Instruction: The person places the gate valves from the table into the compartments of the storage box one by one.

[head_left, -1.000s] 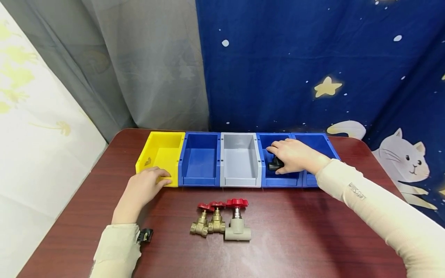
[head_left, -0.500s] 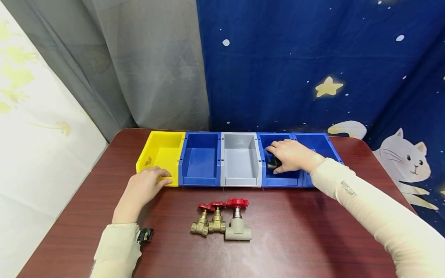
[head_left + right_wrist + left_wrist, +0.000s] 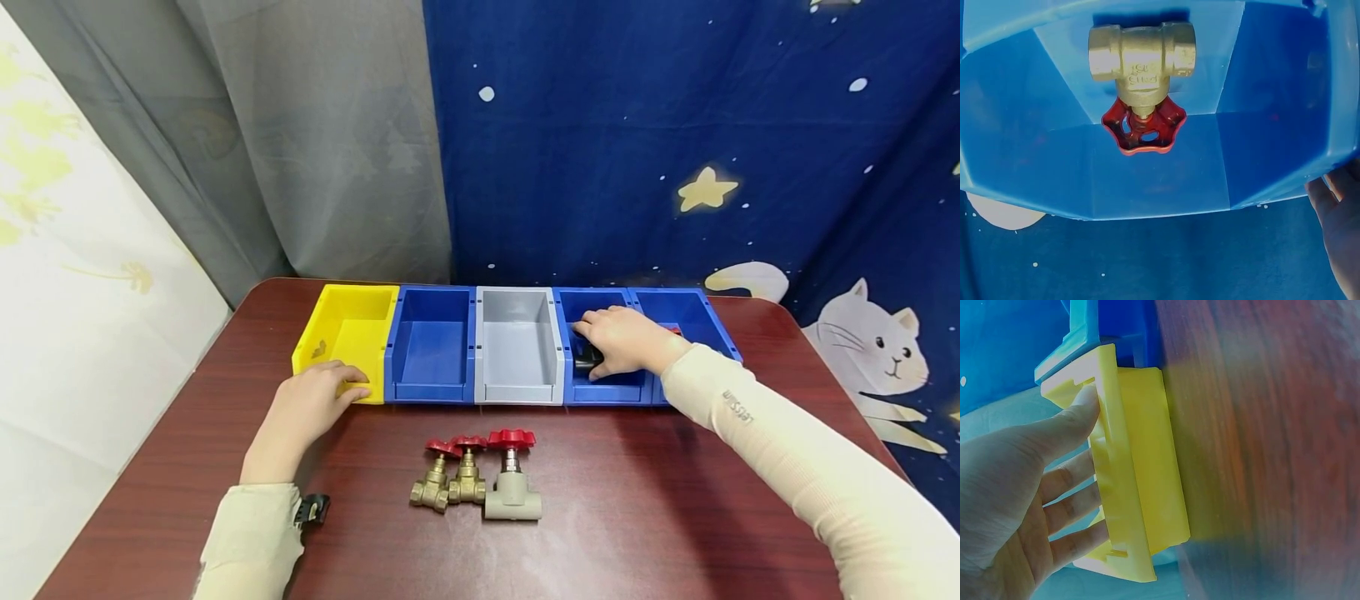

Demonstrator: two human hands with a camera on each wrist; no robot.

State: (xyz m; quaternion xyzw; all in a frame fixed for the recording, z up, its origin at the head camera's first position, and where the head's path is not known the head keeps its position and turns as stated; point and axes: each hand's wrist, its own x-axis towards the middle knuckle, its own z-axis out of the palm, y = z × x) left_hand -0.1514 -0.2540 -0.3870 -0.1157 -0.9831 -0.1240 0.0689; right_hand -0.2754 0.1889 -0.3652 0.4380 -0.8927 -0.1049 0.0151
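My left hand (image 3: 318, 406) rests on the front rim of the yellow bin (image 3: 363, 329); the left wrist view has its thumb and fingers touching that rim (image 3: 1124, 469). Inside the second blue bin from the right (image 3: 615, 392), my right hand (image 3: 621, 337) holds a black pipe fitting (image 3: 588, 358), mostly covered by the fingers. Part of the right hand (image 3: 1341, 219) shows at the right edge of its wrist view, the fitting out of sight. A brass gate valve (image 3: 1142, 59) with a red handwheel (image 3: 1144, 128) lies in the rightmost blue bin (image 3: 1272, 81).
A grey bin (image 3: 517, 392) and another blue bin (image 3: 431, 392) stand between the hands, all joined in one row. Nearer on the brown table (image 3: 637, 533) lie two brass valves (image 3: 467, 487) and a beige plastic valve (image 3: 513, 500), all with red handwheels. Curtains (image 3: 585, 150) hang behind.
The right hand stays low in its bin and has shifted slightly left with the black pipe fitting; its forearm has swung a little left, uncovering a red handwheel. The left hand has not moved.
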